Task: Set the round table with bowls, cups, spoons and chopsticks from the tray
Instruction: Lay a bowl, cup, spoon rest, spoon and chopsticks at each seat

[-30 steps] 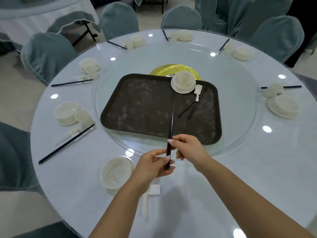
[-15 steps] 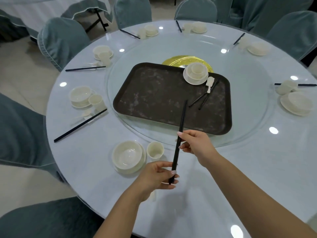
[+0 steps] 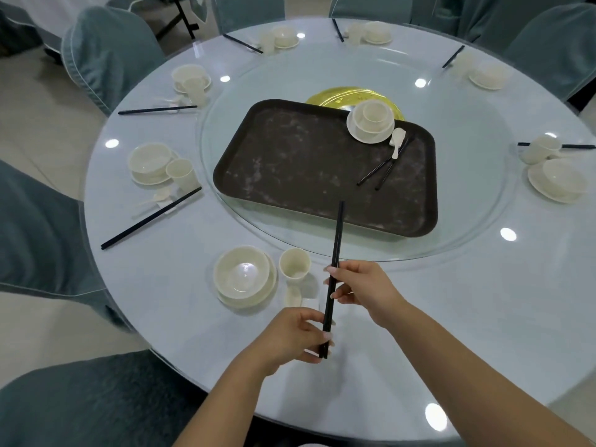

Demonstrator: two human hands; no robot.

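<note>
At the middle of the round bench sits a dark tray carrying one bowl, a spoon and chopsticks. Nearer, both hands pinch a black chopstick pair, left hand at its near end, right hand midway, beside a bowl and cup.

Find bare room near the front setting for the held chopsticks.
Free: table right of the chopsticks, between the right hand and the glass turntable rim. Crowded: left, by the cup, spoon and bowl.
</note>
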